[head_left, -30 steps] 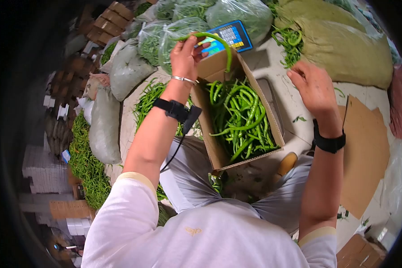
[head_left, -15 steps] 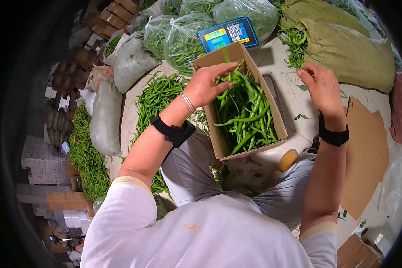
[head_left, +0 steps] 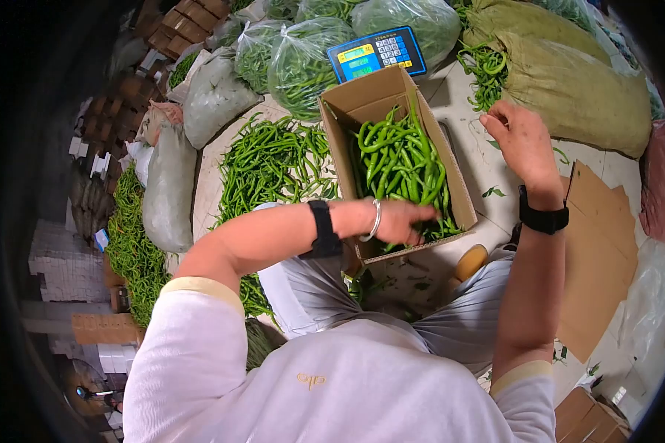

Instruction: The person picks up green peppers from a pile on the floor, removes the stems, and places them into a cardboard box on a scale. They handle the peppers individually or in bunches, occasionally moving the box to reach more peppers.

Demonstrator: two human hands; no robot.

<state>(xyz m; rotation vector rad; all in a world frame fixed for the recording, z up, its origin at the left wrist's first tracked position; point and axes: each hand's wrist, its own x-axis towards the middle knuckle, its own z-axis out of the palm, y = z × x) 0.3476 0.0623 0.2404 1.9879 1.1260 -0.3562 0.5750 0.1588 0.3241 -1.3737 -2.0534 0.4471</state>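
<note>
Between my legs stands an open cardboard box (head_left: pixel 462 184) with long green peppers (head_left: pixel 403 155) inside. My left hand (head_left: pixel 405 221) reaches over the near left edge of the box and touches the peppers at its near end; its fingers are blurred by motion. To the right of the box, my right hand (head_left: pixel 519 136) hangs above the floor with fingers curled and thumb near the fingertips. Whether it holds anything small cannot be made out. Behind the box is a blue scale display (head_left: pixel 377 53) with a keypad.
Loose peppers (head_left: pixel 262 170) lie on the floor left of the box. Clear bags of peppers (head_left: pixel 301 74) stand behind. A large tan sack (head_left: pixel 580 92) lies at the right, with flat cardboard (head_left: pixel 598 244) nearer me. Grey-white bags (head_left: pixel 171 192) are farther left.
My left hand has moved from the far end of the box to its near end. The peppers at the far end now lie lower and bunched. My right hand has barely moved.
</note>
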